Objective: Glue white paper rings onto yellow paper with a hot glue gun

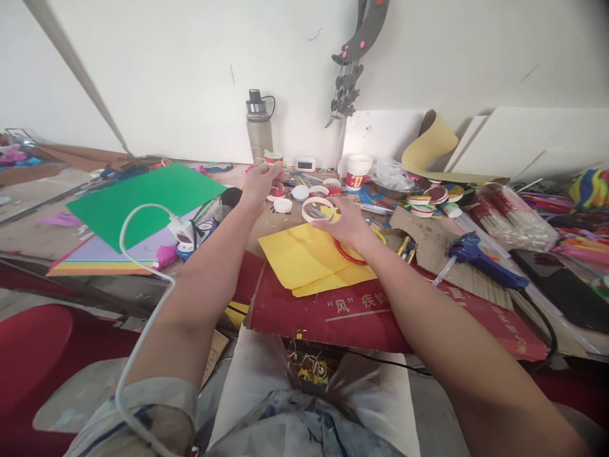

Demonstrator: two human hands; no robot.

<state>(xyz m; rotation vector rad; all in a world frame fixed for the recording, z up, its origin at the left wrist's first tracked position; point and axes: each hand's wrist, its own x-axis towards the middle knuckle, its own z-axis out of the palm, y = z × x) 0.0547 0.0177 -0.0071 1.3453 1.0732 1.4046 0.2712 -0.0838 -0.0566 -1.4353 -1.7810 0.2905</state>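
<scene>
My right hand (351, 221) grips a cream-coloured ring (310, 218), thumb and fingers at its right side, above the yellow paper sheets (290, 254). Farther forward, my left hand (261, 184) has its fingers bent together; whatever they may hold is hidden. Just behind it sits a small red and green piece (273, 157). A red-rimmed white ring (276, 192) lies beside the left hand. Between the hands are white discs (300, 192) and more red and white rings (333, 186). Under my right wrist, a red hoop (349, 255) rests on the yellow paper.
Right of my arm lie a blue glue gun (490, 263), a cutter (406, 247) and a black phone (561, 289). Stacked paper cups (358, 171) and a bottle (259, 130) stand behind. Green paper (143, 200) lies left. A white cable (122, 241) loops past my left arm.
</scene>
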